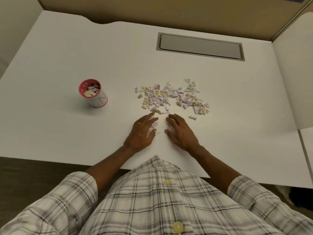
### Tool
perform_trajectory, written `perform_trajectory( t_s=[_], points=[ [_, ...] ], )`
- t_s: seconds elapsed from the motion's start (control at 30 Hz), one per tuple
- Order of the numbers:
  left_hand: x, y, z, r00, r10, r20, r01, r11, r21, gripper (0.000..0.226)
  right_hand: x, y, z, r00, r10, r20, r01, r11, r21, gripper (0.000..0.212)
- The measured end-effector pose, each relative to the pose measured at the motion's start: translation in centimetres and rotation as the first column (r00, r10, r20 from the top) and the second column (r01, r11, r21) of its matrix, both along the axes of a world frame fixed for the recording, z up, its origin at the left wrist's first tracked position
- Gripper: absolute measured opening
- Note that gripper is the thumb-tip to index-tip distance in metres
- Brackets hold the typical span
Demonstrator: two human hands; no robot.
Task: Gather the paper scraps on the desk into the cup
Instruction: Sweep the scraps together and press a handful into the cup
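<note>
A white cup [99,100] with a pink rim stands upright at the left of the desk, and paper scraps show inside it. A loose pile of white, lilac and tan paper scraps [171,97] is spread across the middle of the white desk [67,56]. Both hands lie palm down just in front of the pile. My left hand [141,133] covers a few white scraps that show beside its fingers and thumb. My right hand [182,133] rests on a few more scraps at its fingertips. The fingers of both hands are fairly straight. One small scrap [192,118] lies alone to the right of my right hand.
A grey recessed cable flap [199,46] sits in the desk at the back right. Beige partition walls [169,11] close off the back and right side. The desk's front edge [50,162] runs just before my plaid shirt.
</note>
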State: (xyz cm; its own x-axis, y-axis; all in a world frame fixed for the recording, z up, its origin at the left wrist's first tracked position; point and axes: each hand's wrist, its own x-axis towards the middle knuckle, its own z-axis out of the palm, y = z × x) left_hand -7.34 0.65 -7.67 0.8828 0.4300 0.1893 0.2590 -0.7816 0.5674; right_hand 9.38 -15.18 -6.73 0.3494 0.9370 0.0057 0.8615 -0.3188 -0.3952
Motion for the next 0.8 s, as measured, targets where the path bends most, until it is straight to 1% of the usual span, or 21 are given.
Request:
perform_trajectory(
  t_s=[0.07,0.13,0.2,0.23,0.27,0.33,0.37,0.43,0.47,0.53,0.57,0.63,0.7,0.8],
  points=[
    [0.1,-0.1,-0.1,0.998,-0.046,-0.032,0.048,0.998,0.051,0.053,0.0,-0.2,0.2,0.997,0.054,0.048,-0.056,0.998,0.035,0.039],
    [-0.2,0.0,-0.3,0.99,-0.081,-0.113,0.091,0.992,0.087,0.056,0.3,-1.2,0.5,0.989,0.11,0.101,-0.118,0.99,0.082,0.028],
    [-0.5,0.0,-0.4,0.984,-0.095,-0.15,0.111,0.989,0.099,0.052,1.0,-2.4,0.7,0.983,0.132,0.126,-0.145,0.984,0.105,0.023],
    [-0.7,0.0,-0.4,0.987,-0.096,-0.125,0.108,0.99,0.09,0.047,1.3,-3.1,0.8,0.986,0.123,0.11,-0.135,0.985,0.106,0.023],
    [-0.7,0.0,-0.4,0.993,-0.093,-0.076,0.098,0.993,0.073,0.04,1.6,-3.8,0.9,0.994,0.095,0.059,-0.1,0.991,0.092,0.026],
    [-0.7,-0.1,-0.4,0.997,-0.063,0.039,0.061,0.997,0.039,0.024,2.0,-5.3,1.3,0.996,-0.004,-0.088,0.009,0.999,0.05,0.04],
    [-0.7,-0.1,-0.4,0.997,-0.04,0.069,0.038,0.999,0.022,0.022,2.2,-6.0,1.5,0.988,-0.047,-0.146,0.056,0.997,0.059,0.045],
    [-0.8,-0.1,-0.5,0.997,-0.001,0.073,0.0,1.0,0.01,0.027,2.5,-7.2,1.5,0.967,-0.121,-0.225,0.147,0.984,0.101,0.056],
    [-0.9,0.0,-0.6,0.998,0.01,0.059,-0.01,1.0,0.012,0.031,2.5,-7.7,1.4,0.952,-0.162,-0.261,0.194,0.976,0.1,0.065],
    [-1.3,0.1,-0.6,1.0,0.011,0.013,-0.011,1.0,-0.009,0.043,2.0,-8.4,0.9,0.917,-0.238,-0.319,0.267,0.962,0.051,0.086],
    [-1.4,0.1,-0.6,1.0,0.013,-0.012,-0.013,1.0,-0.015,0.05,1.5,-8.6,0.5,0.916,-0.254,-0.312,0.275,0.961,0.024,0.094],
    [-1.6,0.2,-0.7,0.996,0.053,-0.072,-0.052,0.999,0.004,0.062,0.5,-8.5,-0.6,0.947,-0.239,-0.216,0.243,0.97,-0.011,0.101],
    [-1.8,0.1,-0.9,0.983,0.115,-0.146,-0.11,0.993,0.045,0.068,-0.4,-7.5,-1.2,0.97,-0.216,-0.115,0.213,0.976,-0.039,0.093],
    [-2.2,0.1,-0.9,0.951,0.184,-0.25,-0.138,0.972,0.19,0.073,-1.5,-5.6,-1.3,0.992,-0.118,-0.046,0.117,0.993,-0.027,0.062]
  ],
)
